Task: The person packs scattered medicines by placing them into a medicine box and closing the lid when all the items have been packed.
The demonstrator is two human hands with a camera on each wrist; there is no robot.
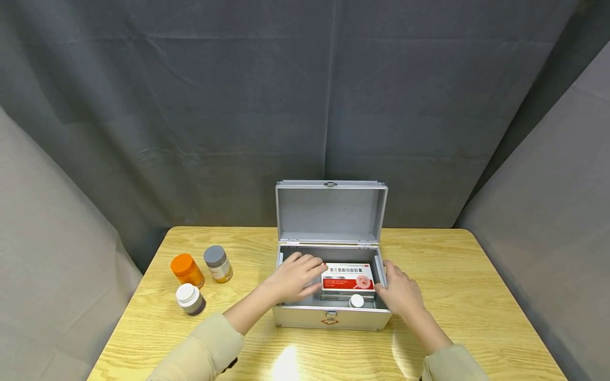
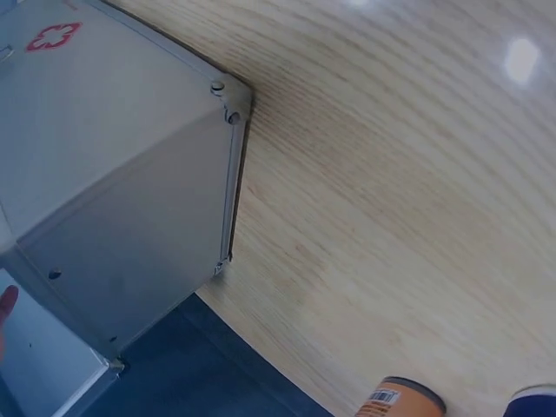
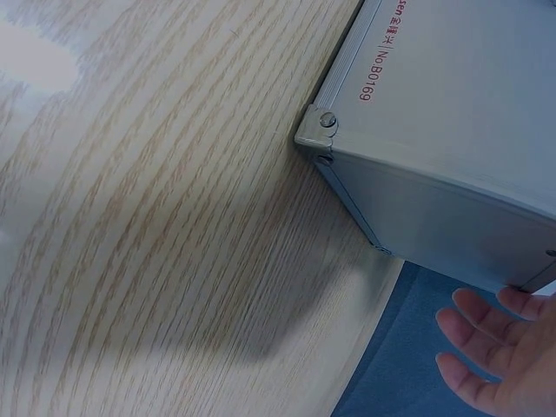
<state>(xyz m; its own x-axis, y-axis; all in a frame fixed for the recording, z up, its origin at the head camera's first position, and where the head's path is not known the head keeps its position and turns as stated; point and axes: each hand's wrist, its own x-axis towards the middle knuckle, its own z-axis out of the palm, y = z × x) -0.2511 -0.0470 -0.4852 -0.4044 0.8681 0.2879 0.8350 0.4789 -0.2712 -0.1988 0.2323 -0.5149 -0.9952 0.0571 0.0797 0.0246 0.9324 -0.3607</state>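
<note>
An aluminium first-aid case [image 1: 310,317] stands on the table with its lid [image 1: 331,214] raised. Inside, toward the right, lie a red and white medicine box [image 1: 348,270] and a small white-capped bottle [image 1: 356,301]. My left hand [image 1: 295,278] reaches over the case's left side, fingers extended, fingertips at the left edge of the medicine box. In the left wrist view only a fingertip [image 2: 7,300] shows. My right hand [image 1: 402,291] grips the right rim, thumb at the inner side, fingers outside. In the right wrist view its other fingers [image 3: 473,334] spread loosely beside the case wall.
Left of the case stand an orange bottle [image 1: 187,270], a grey-capped bottle [image 1: 218,263] and a white-capped dark jar [image 1: 190,299]. The wooden table [image 1: 429,254] ends at a grey curtain [image 1: 238,132] behind; pale cloth hangs at both sides.
</note>
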